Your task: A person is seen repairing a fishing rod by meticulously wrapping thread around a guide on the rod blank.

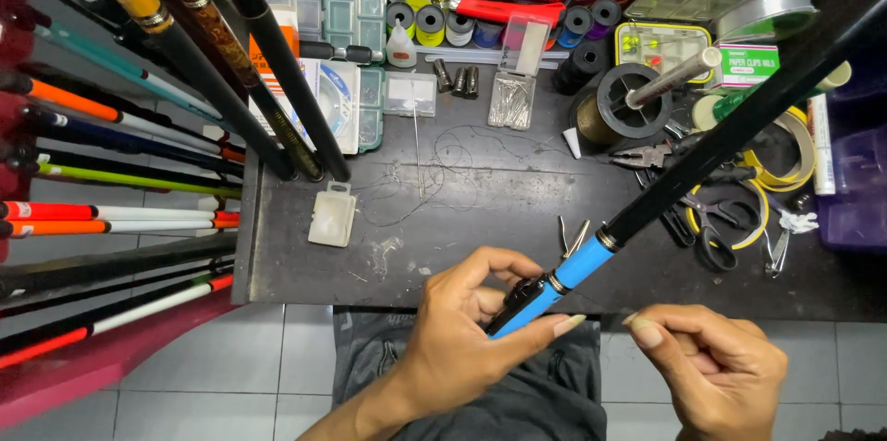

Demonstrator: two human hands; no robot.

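My left hand grips a fishing rod near its butt, where a bright blue section meets a dark fitting held between thumb and fingers. The rod's black shaft runs up and to the right over the dark workbench. My right hand hovers just right of the rod's lower end, fingers curled and pinched together; anything thin between them is too fine to see. Loose fishing line lies in loops on the bench.
Many rods lean at the left. Small clear tackle boxes, spools of line, a large reel spool, pliers and scissors, tape rolls and boxes crowd the bench's back and right. Tiled floor lies below.
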